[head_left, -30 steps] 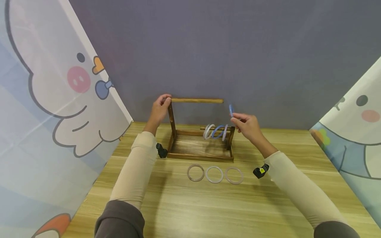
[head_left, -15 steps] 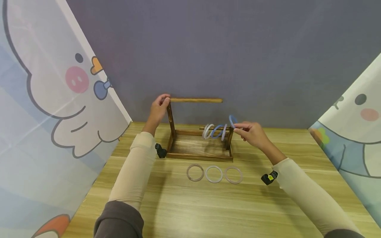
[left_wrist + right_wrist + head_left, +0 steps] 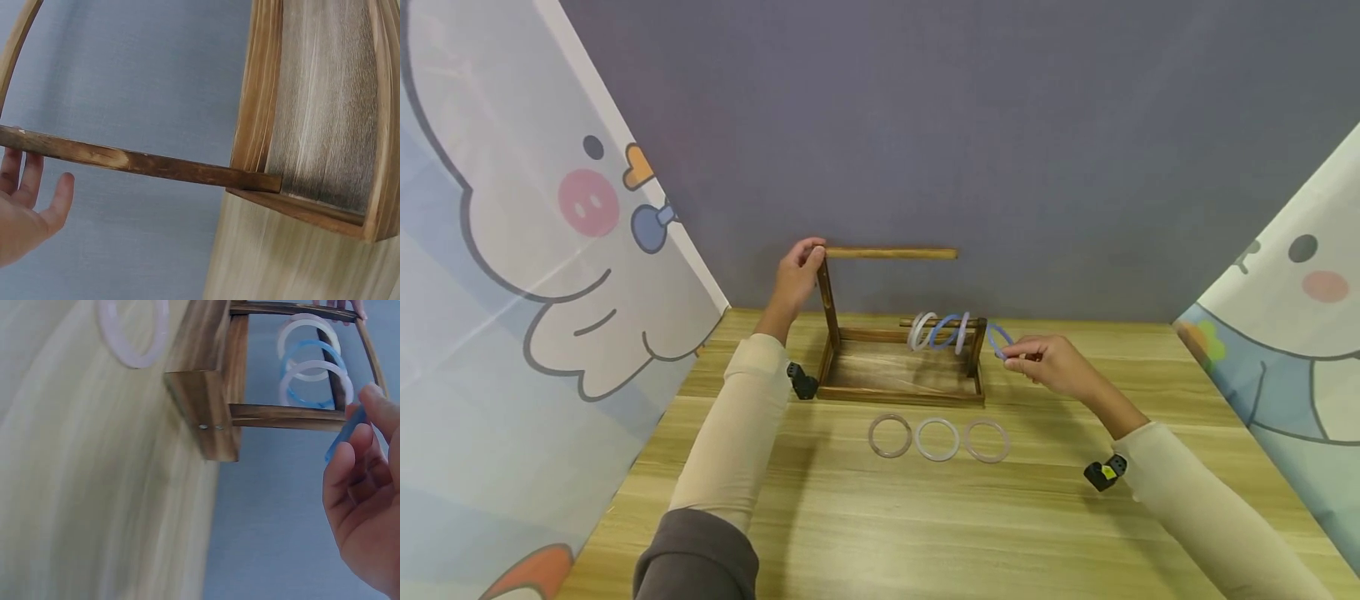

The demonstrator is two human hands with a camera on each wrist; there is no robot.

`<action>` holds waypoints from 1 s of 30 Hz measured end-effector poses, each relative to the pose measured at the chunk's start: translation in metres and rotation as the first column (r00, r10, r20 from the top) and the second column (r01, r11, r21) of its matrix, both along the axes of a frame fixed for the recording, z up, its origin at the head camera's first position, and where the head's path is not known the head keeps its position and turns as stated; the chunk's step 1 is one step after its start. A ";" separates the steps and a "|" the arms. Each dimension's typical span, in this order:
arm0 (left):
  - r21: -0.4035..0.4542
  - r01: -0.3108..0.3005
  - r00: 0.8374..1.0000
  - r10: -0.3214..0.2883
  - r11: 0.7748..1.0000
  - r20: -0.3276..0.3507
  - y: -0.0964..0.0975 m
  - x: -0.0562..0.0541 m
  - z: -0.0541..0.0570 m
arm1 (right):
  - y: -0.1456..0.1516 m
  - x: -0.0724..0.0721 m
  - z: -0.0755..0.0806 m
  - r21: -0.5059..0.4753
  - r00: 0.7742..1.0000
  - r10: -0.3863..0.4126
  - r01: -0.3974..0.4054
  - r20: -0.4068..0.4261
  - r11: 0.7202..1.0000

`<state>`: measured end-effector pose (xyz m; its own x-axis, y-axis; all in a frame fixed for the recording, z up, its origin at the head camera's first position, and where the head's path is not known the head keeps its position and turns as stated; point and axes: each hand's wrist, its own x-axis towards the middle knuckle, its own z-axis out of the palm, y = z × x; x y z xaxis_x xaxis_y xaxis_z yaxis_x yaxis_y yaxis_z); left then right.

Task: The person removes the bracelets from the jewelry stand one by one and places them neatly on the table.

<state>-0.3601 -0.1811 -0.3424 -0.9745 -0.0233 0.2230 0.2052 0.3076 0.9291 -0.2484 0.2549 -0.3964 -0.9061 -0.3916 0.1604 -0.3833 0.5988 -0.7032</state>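
A wooden bangle rack [image 3: 901, 398] has a tall post on the left and a short one on the right, each carrying a horizontal bar. My left hand [image 3: 797, 273] holds the top of the tall post; its fingers [image 3: 30, 178] reach behind the wood in the left wrist view. Between thumb and fingertips, my right hand [image 3: 1052, 362] pinches a blue bangle [image 3: 997, 339] just right of the short post. Seen from the right wrist, that bangle [image 3: 345, 436] is nearly edge-on and partly hidden by the fingers. White bangles [image 3: 917, 332], another blue bangle [image 3: 943, 333] and a lavender bangle [image 3: 962, 333] hang on the lower bar.
Three bangles lie in a row on the table before the rack: a brownish one [image 3: 873, 446], a white one [image 3: 956, 450] and a pinkish one [image 3: 1008, 446]. A grey wall [image 3: 1037, 167] stands behind, with cartoon-printed panels [image 3: 497, 250] on both sides.
My right hand has lowered the blue bangle from above the short post to beside it, drifting right. My left hand stays at the tall post's top.
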 end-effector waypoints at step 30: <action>0.084 0.024 1.000 -0.024 0.996 0.002 -0.003 -0.001 -0.012 | 0.033 0.034 -0.051 0.131 0.932 0.358 -0.348 -0.055 0.928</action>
<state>-0.3613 -0.1837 -0.3549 -0.9756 -0.0190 0.2187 0.2091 0.2231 0.9521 -0.2149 0.2875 -0.4477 -0.6925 -0.7040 0.1575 -0.6350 0.4913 -0.5961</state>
